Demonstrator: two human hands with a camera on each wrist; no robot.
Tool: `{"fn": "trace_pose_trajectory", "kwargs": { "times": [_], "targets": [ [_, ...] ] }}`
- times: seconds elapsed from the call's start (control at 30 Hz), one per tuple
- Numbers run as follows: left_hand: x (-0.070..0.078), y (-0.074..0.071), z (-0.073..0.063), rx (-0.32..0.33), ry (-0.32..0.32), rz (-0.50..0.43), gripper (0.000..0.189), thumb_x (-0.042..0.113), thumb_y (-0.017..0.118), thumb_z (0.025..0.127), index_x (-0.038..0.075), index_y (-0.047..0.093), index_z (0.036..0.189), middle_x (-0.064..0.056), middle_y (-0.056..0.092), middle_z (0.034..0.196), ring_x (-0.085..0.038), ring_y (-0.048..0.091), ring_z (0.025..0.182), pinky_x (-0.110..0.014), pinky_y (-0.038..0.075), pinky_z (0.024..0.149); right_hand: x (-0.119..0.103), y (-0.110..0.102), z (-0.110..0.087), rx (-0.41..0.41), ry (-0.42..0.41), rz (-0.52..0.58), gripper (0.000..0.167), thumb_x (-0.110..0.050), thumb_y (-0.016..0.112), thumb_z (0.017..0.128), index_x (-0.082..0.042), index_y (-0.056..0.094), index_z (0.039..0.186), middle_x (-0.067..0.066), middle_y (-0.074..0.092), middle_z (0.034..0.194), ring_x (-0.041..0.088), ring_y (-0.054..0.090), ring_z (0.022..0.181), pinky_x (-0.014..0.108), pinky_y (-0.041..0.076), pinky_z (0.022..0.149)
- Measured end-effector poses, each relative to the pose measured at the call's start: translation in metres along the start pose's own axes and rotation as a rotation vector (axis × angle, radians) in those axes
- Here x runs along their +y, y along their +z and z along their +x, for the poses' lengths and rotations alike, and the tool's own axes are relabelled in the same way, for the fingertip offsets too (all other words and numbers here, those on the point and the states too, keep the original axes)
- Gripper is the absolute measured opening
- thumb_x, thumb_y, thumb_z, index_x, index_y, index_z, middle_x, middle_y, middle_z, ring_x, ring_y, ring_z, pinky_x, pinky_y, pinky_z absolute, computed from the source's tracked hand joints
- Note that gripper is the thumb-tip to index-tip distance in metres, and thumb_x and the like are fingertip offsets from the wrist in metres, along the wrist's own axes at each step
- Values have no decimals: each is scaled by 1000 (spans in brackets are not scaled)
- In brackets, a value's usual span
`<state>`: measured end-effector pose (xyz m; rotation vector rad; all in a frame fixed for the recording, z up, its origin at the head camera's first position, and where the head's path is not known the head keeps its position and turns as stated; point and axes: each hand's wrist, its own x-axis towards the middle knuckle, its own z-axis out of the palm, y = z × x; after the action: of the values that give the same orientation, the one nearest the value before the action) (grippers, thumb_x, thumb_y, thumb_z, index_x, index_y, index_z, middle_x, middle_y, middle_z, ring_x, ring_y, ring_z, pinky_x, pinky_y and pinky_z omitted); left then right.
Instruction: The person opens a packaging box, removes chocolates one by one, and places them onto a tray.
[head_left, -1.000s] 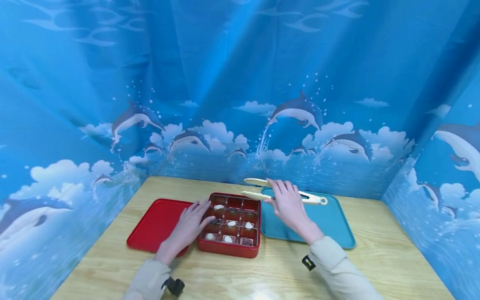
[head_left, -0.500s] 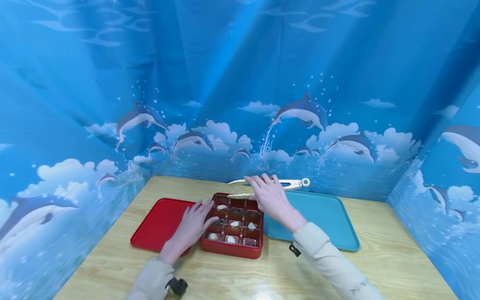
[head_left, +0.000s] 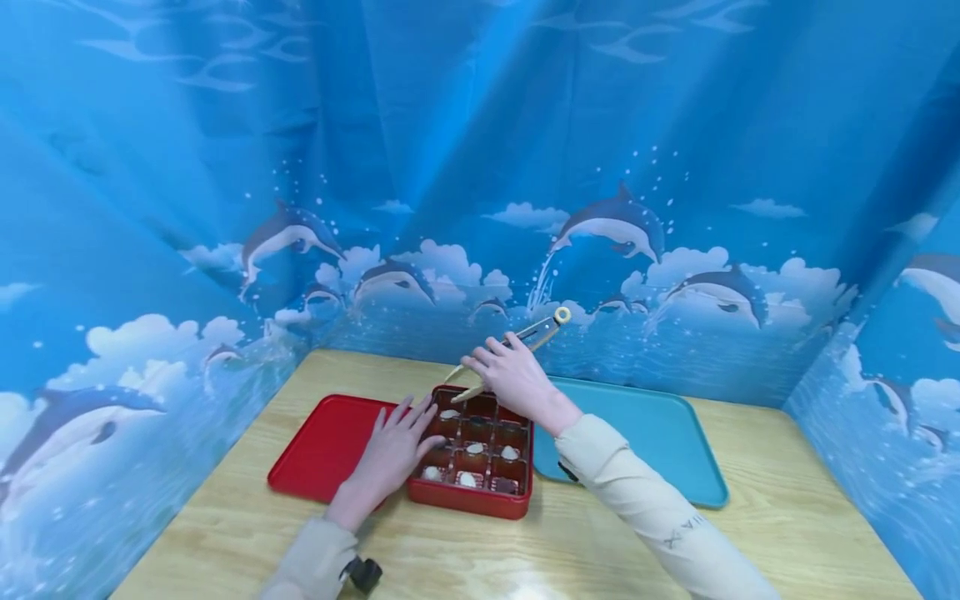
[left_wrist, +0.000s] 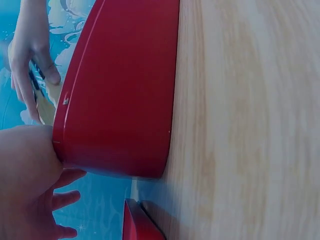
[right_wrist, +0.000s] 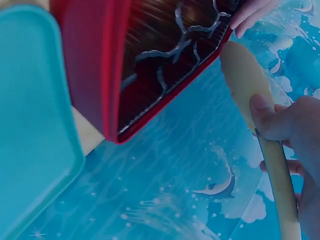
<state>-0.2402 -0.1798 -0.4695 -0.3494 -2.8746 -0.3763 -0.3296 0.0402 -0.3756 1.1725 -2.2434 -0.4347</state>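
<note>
In the head view my right hand grips a pair of cream tongs, thumb on one arm and fingers on the other. The spread tips lean down over the back left of a red box, and the ring end points up toward the backdrop. A clear divider splits the box into compartments holding several white chocolates and dark chocolates. My left hand rests on the box's left rim with straight fingers. The right wrist view shows the tongs beside the rim, with my right thumb pressed on them.
A red lid lies on the wooden table left of the box, partly under my left forearm. To the right sits a teal tray. A dolphin-printed curtain rises behind the table.
My right hand has carried the tongs left from over the teal tray to the box. They have turned, ring end up and tips down. My left hand keeps its place on the rim.
</note>
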Motion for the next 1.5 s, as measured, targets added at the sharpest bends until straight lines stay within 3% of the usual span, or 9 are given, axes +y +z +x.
{"fn": "trace_pose_trajectory", "kwargs": {
  "times": [0.4, 0.7, 0.87, 1.07, 1.27, 1.5],
  "targets": [
    [1, 0, 2, 5, 13, 29, 62, 48, 58, 100, 12, 51, 150, -11, 43, 158, -40, 32, 148, -67, 25, 115, -16, -9, 35, -192, -114, -196, 42, -30, 70, 97, -35, 64, 138, -11, 67, 130, 15, 55, 123, 42, 39, 110],
    [1, 2, 1, 37, 22, 27, 59, 46, 61, 99, 9, 57, 144, -12, 47, 155, -41, 37, 145, -68, 29, 113, -33, -8, 51, -331, -121, -225, 34, -31, 67, 99, -39, 67, 132, -15, 66, 132, 13, 53, 126, 41, 35, 112],
    [1, 0, -1, 50, 28, 13, 58, 45, 62, 99, 9, 58, 143, -13, 48, 155, -41, 37, 145, -69, 30, 113, -42, -6, 55, -369, -114, -234, 32, -34, 68, 98, -39, 68, 130, -18, 65, 132, 12, 51, 127, 40, 33, 114],
    [1, -1, -1, 57, 20, 4, 57, 44, 63, 99, 8, 59, 142, -13, 48, 154, -41, 38, 144, -69, 29, 113, -50, 0, 55, -377, -125, -241, 27, -36, 69, 97, -36, 72, 124, -17, 67, 127, 13, 53, 124, 39, 34, 111],
    [1, -1, 0, 58, 17, -5, 56, 43, 63, 99, 7, 59, 142, -14, 48, 154, -41, 38, 144, -69, 29, 113, -49, 6, 51, -333, -104, -218, 24, -36, 72, 94, -35, 75, 118, -16, 69, 123, 13, 55, 121, 39, 37, 109],
    [1, 1, 1, 63, 22, 12, 56, 43, 64, 98, 7, 60, 141, -13, 50, 152, -40, 39, 144, -68, 30, 112, -34, 3, 38, -184, -57, -189, 25, -30, 72, 95, -36, 75, 118, -13, 71, 117, 15, 57, 115, 40, 40, 103]
  ]
}}
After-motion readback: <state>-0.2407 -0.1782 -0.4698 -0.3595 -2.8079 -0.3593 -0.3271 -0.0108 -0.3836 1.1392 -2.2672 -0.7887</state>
